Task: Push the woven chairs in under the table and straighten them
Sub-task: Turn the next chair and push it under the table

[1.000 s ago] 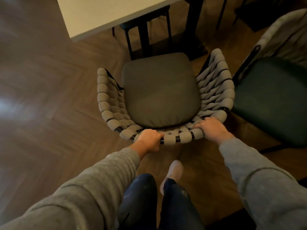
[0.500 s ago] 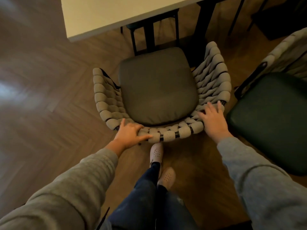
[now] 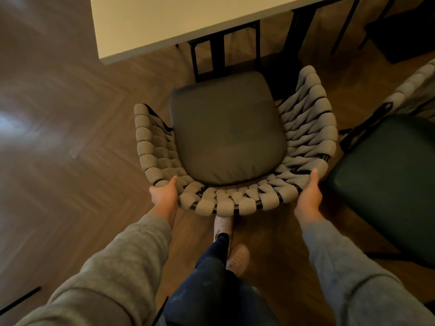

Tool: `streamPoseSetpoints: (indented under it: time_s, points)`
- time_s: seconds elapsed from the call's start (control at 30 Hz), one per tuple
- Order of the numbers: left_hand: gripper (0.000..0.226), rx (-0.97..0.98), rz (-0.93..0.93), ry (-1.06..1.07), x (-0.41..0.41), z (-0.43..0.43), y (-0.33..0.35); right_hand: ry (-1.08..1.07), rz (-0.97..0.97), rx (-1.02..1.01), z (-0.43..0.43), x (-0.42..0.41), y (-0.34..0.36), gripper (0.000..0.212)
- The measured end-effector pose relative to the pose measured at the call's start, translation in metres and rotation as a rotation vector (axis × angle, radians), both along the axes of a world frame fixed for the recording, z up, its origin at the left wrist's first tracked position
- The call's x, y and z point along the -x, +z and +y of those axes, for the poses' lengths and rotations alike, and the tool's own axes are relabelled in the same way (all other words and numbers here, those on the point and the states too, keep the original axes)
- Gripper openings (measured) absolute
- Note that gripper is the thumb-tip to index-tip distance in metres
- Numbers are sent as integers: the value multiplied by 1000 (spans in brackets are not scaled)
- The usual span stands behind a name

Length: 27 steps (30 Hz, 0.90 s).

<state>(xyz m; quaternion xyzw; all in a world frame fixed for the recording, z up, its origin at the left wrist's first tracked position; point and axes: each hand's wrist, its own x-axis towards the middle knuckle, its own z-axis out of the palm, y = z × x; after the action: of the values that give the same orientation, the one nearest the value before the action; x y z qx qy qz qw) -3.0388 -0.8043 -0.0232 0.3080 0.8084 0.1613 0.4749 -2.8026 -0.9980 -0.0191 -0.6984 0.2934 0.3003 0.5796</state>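
The task is in its early part. The left hand (image 3: 164, 196) grips the chair (image 3: 235, 204) at the left end of its curved back. Its thumb lies on the rim and its fingers are hidden down the outside. The chair stands on the floor (image 3: 58, 161) in front of the table (image 3: 164, 24), its front edge roughly parallel with the table edge. The whole seat is out in the open, though, so the push under is not yet done. The right hand (image 3: 308, 196) clasps the right end of the back the same way, thumb up along the rim. Just beside it, the second chair (image 3: 386, 180) stands out from the table and turned at an angle. As I read it, that one is left to do.

The floor is brown wood laid in herringbone, glossy enough to show a pale glare at the left. The table top is a pale, smooth slab with a straight edge, and black metal legs show beneath it. The chair has a black tube frame wrapped in thick, soft-looking grey bands, woven into a rounded wrap-around back. Its cushion (image 3: 226, 132) is dark grey, smooth and round-cornered, much like leather. The second chair has a darker, greenish cushion and the same grey weave.
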Motion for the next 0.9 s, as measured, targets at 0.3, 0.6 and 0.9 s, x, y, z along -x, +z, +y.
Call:
streamPoseSetpoints:
  time_s: [0.3, 0.6, 0.9]
  points:
    - [68, 54, 25, 1, 0, 14, -4, 180, -164, 396, 35, -16, 7, 46]
    - [73, 54, -19, -1, -37, -8, -10, 321, -337, 416, 61, -84, 25, 45]
    - [94, -42, 38, -42, -91, -15, -14, 433, -344, 466, 56, -137, 9, 53]
